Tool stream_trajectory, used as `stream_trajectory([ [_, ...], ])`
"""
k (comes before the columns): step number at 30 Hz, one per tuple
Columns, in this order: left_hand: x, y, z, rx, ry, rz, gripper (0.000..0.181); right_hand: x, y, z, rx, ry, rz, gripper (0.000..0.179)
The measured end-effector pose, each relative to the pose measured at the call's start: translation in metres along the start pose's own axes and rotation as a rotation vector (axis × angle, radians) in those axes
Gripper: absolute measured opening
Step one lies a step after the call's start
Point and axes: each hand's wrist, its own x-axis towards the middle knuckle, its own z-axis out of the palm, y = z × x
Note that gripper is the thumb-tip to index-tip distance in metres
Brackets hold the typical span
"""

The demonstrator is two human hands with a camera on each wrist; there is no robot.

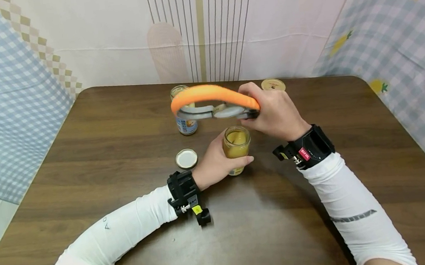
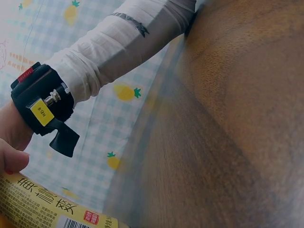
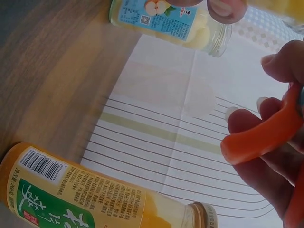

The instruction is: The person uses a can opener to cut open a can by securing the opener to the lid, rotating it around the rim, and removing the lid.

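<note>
My left hand (image 1: 217, 161) grips an open glass jar (image 1: 236, 149) of yellow fruit from its left side, thumb across the front. Its yellow label (image 2: 57, 204) shows in the left wrist view. Just above and to the right, my right hand (image 1: 277, 111) holds a jar opener (image 1: 212, 92) with orange handles and grey inner parts. The tool extends leftward over the table behind the open jar, apart from its rim. In the right wrist view, one orange handle (image 3: 261, 140) lies along the curled fingers.
A lid (image 1: 186, 159) lies pale inside up, left of the held jar. Behind stands a blue-labelled fruit jar (image 1: 186, 126), lidless and partly covered by the opener. A third jar, with a gold lid (image 1: 273, 85), is behind my right hand; its green-and-yellow label (image 3: 95, 194) shows in the right wrist view.
</note>
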Motion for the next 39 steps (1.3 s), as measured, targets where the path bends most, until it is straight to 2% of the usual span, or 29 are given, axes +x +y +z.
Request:
stream_trajectory([
  [15, 0.000, 0.002, 0.000, -0.009, -0.041, -0.012, 0.065, -0.004, 0.004, 0.000, -0.021, -0.003, -0.019, 0.064],
  [30, 0.002, 0.000, -0.001, 0.008, -0.029, 0.006, 0.061, -0.006, 0.008, -0.009, -0.078, 0.030, 0.027, 0.076],
  [39, 0.002, 0.001, -0.003, 0.013, -0.031, 0.007, 0.060, -0.006, 0.012, -0.012, -0.066, 0.049, 0.021, 0.073],
])
